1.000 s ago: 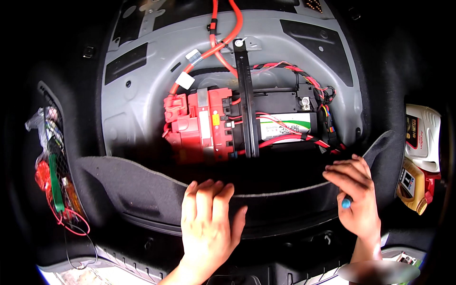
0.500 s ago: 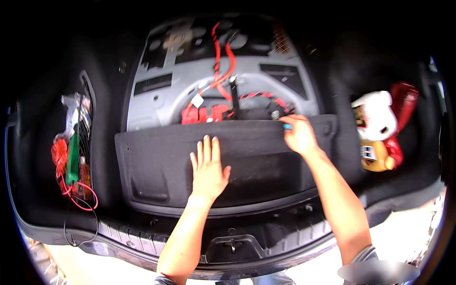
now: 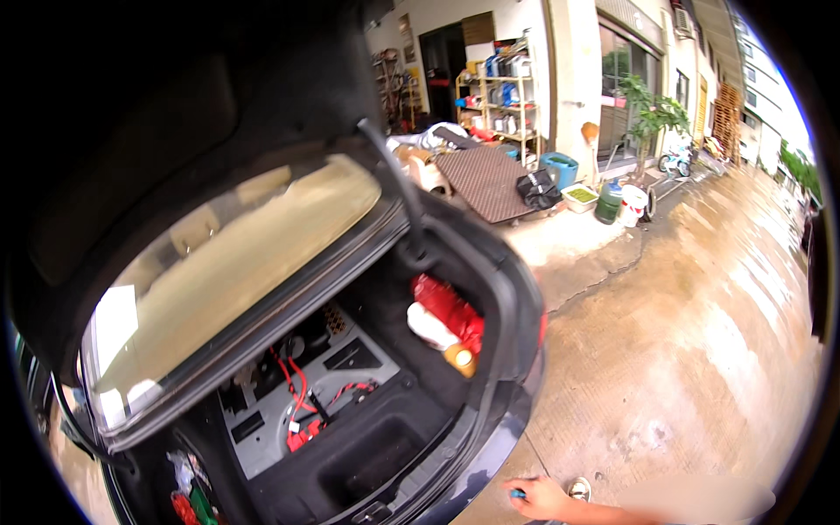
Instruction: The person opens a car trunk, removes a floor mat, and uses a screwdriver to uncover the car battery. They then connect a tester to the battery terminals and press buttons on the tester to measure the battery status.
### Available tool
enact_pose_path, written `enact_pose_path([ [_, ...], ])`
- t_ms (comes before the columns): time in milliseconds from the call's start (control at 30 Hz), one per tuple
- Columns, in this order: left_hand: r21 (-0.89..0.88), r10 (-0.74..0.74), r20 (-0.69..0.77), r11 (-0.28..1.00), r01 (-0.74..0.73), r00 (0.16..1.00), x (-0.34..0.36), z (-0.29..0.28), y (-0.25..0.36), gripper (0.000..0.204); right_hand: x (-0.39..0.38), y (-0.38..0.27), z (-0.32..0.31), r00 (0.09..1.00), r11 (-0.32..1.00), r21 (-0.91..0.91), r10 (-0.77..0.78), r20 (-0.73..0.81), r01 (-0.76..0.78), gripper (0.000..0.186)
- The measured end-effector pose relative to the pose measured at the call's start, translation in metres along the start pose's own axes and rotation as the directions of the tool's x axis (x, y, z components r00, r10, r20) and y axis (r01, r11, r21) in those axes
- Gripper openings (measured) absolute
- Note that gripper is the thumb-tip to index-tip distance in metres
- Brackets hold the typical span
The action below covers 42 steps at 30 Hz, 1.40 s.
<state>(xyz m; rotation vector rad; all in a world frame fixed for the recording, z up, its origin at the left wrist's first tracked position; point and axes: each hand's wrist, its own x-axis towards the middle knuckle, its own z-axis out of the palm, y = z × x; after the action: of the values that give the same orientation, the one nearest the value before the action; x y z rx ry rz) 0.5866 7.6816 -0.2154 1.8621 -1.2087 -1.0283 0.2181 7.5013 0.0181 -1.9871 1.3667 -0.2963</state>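
Observation:
My right hand (image 3: 535,497) hangs low near the car's rear bumper (image 3: 494,442), fingers curled around a small blue object (image 3: 518,494), too small to identify. My left hand is out of view. The open trunk shows its grey metal well (image 3: 335,385) with red cables (image 3: 299,385) and a red battery fitting (image 3: 304,436), partly hidden by a black liner panel (image 3: 385,451). Red, white and yellow containers (image 3: 448,311) fill the right side pocket; bagged items (image 3: 184,472) and a green object (image 3: 199,506) lie at the left.
Above is the raised trunk lid (image 3: 175,79). Concrete pavement (image 3: 647,341) runs along the right. Beyond stand shelves of bottles (image 3: 512,96), a patterned board (image 3: 479,179), buckets (image 3: 633,206), a plant (image 3: 643,114) and a two-wheeler (image 3: 678,157). My shoe (image 3: 578,490) shows at the lower edge.
The view has swung up and right to the street. My hands have left the liner panel; my left one is out of frame, my right one outside the trunk with the blue object.

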Motion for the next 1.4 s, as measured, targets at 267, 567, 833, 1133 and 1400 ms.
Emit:
enact_pose_path([
  [267, 0.522, -0.263, 0.063, 0.831, 0.193, 0.963, -0.025, 0.143, 0.097, 0.054, -0.225, 0.256, -0.059, 0.893, 0.881, 0.172, 0.45, -0.009, -0.441, 0.022],
  [567, 0.305, -0.282, 0.028, 0.916, 0.261, 0.959, 0.033, 0.262, 0.377, 0.05, -0.339, 0.531, -0.064, 0.827, 0.826, 0.089, 0.561, -0.036, -0.557, 0.028],
  [833, 0.281, -0.351, -0.033, 0.895, 0.346, 0.936, -0.002, 0.267, 0.402, 0.047, -0.255, 0.538, -0.109, 0.839, 0.819, 0.19, 0.542, 0.056, -0.542, 0.043],
  [1133, 0.229, -0.456, -0.133, 0.85, 0.475, 0.88, -0.032, 0.202, 0.352, 0.044, -0.181, 0.504, -0.117, 0.88, 0.896, 0.091, 0.402, 0.254, -0.436, 0.052],
  [1400, 0.14, -0.531, -0.113, 0.829, 0.542, 0.84, -0.065, 0.16, 0.239, 0.041, -0.156, 0.56, -0.064, 0.964, 0.966, -0.235, 0.16, 0.214, -0.108, 0.051],
])
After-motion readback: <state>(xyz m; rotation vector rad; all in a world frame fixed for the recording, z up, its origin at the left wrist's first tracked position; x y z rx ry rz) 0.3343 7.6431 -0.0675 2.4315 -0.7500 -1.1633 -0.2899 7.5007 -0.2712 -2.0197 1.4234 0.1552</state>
